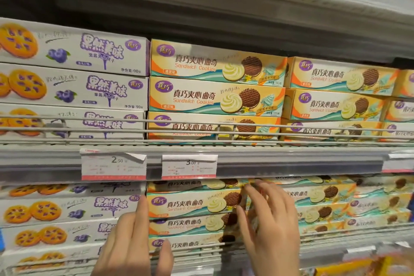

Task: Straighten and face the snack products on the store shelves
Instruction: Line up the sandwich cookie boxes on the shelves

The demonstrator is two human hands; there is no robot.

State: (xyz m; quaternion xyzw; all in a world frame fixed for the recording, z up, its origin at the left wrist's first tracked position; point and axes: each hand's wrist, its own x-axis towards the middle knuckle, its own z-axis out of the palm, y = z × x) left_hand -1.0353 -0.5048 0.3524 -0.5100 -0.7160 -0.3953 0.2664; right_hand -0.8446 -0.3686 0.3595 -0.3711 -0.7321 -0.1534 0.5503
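store shelving fills the view, two tiers of flat cookie boxes stacked face-out behind wire front rails. on the lower shelf [257,245], near its front edge and about midway along, sits the stack in hand: orange sandwich-cookie boxes [192,206], four or so high. the left hand [132,242] lies flat against the stack's left end, fingers extended, thumb on the lowest box front, gripping nothing. the right hand [268,219] is spread open over the stack's right end, fingertips blurred, pressing rather than clasping. judging by this, the stack is being squared between both palms.

risks: a hard push from one side could slide the top box off line or shove it into the next orange stack [324,199] to the right; the white blueberry boxes [67,210] touch the left side and could be nudged askew. the rail [201,247] may catch the bottom box.

above, the upper shelf [291,159] carries the same two products in neat stacks, with price tags [114,166] on its front edge.
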